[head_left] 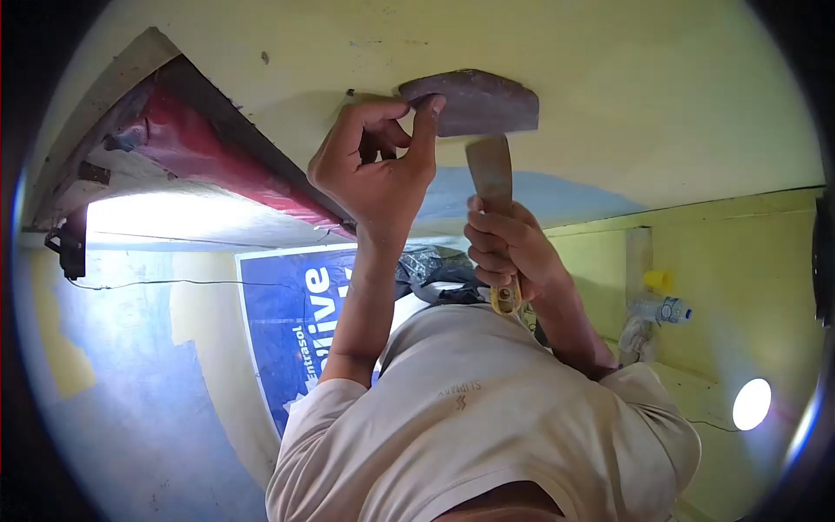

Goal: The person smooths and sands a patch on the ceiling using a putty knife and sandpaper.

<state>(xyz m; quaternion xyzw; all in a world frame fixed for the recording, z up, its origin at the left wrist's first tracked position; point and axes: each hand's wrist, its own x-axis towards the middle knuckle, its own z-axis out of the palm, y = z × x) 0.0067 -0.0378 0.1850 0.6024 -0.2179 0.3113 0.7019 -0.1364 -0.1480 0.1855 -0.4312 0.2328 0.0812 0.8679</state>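
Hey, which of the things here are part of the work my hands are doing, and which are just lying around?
In use:
left hand, pinching the dark sheet against the pale surface
right hand, gripping the scraper

Lying about:
blue poster
plastic bottle
red strip
round lamp

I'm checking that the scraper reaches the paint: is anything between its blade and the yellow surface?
Possibly: the dark sheet, pinched against the yellow surface by the left hand, meets the tip of the scraper gripped by the right hand. Whether the tip lies on the sheet or beside it cannot be told.
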